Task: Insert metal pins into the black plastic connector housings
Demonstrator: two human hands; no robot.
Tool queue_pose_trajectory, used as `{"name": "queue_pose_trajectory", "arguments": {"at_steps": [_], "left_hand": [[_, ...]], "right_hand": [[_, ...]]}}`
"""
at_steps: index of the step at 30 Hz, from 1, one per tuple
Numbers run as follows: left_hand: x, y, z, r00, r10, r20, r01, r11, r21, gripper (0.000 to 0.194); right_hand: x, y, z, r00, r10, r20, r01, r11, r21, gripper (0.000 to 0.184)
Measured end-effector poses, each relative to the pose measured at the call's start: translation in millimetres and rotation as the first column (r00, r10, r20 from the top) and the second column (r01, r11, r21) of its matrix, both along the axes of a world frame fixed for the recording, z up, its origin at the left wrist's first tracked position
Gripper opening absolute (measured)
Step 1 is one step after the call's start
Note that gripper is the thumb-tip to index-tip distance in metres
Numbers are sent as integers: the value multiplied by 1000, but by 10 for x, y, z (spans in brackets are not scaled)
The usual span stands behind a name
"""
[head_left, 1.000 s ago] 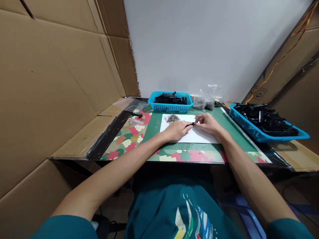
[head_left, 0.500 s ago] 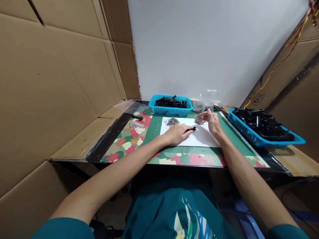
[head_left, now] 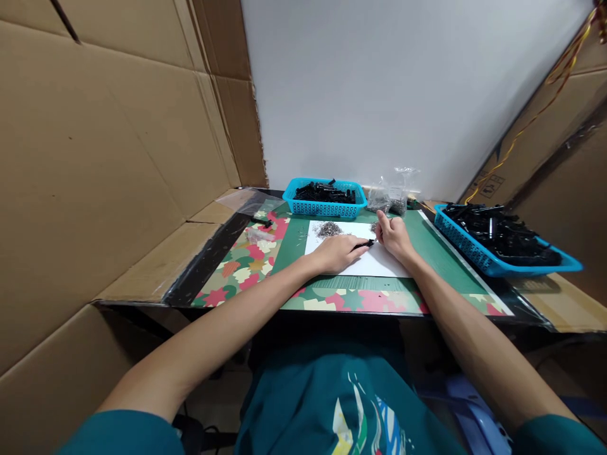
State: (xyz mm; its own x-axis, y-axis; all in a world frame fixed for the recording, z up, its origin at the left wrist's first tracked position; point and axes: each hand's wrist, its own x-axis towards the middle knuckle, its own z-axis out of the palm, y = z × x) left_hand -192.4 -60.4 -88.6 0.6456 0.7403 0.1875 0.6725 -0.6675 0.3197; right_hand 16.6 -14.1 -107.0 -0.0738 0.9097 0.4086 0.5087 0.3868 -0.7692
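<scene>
My left hand (head_left: 337,253) rests on the white sheet (head_left: 353,268) and pinches a small black plastic part (head_left: 366,244), whose tip sticks out past the fingers. Close to that tip is my right hand (head_left: 393,235), closed with the thumb up; anything between its fingers is too small to make out. A pile of tiny metal pieces (head_left: 329,229) lies on the sheet behind my left hand. Partly hidden by my right hand is a second small pile (head_left: 373,226).
A blue basket (head_left: 325,209) full of black parts stands at the back; another blue basket (head_left: 474,249) of them is on the right. Clear bags (head_left: 391,199) of small pieces sit behind. A small plastic bag (head_left: 260,236) and a loose black piece (head_left: 261,222) lie left.
My right hand has come from the right-hand pile down toward the black part, its fingers now curled in. My left hand holds the part in about the same place.
</scene>
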Motion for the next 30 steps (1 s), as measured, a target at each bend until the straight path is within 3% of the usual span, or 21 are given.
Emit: {"name": "queue_pose_trajectory", "arguments": {"at_steps": [30], "left_hand": [[43,-28,22,999,15,33,-13,998,-57,48]], "right_hand": [[-25,7,-56,997,-12,75,8,999,54,81]]}}
